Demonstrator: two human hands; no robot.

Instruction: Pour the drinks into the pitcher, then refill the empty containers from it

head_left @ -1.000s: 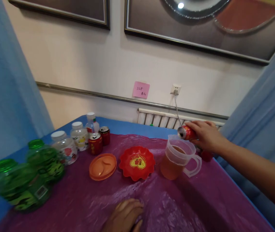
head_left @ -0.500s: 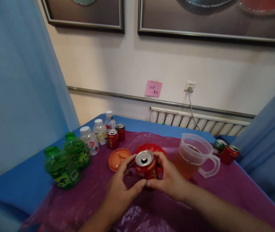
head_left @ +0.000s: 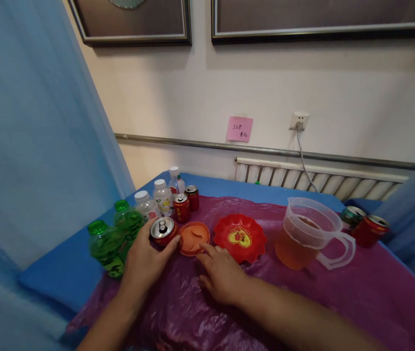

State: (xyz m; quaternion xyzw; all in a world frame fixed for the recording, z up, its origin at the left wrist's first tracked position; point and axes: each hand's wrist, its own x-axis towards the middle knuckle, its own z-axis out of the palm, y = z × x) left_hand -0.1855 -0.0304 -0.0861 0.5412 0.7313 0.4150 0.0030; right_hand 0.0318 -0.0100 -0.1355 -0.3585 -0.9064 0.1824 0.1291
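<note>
My left hand (head_left: 142, 261) is wrapped round a red drink can (head_left: 164, 232) with its tab opened, holding it upright beside the orange dish. That shallow orange dish (head_left: 194, 238) has a curved divider and lies on the purple plastic sheet. My right hand (head_left: 224, 274) reaches to the dish's near right edge with its fingers apart; whether the fingertips touch the rim I cannot tell. A red scalloped plate (head_left: 239, 238) with a yellow heart print lies just beyond my right hand. Farther right stands a clear measuring jug (head_left: 310, 234) of amber liquid.
Green bottles (head_left: 107, 246) and white-capped clear bottles (head_left: 163, 197) line the left side, with two red cans (head_left: 181, 208) beside them. At the right edge are a green can (head_left: 352, 217) and a red can (head_left: 370, 231). A radiator (head_left: 284, 175) runs along the wall.
The red can has moved left in my left hand, away from the red plate. My right hand has let go of the can and moved down to the orange dish.
</note>
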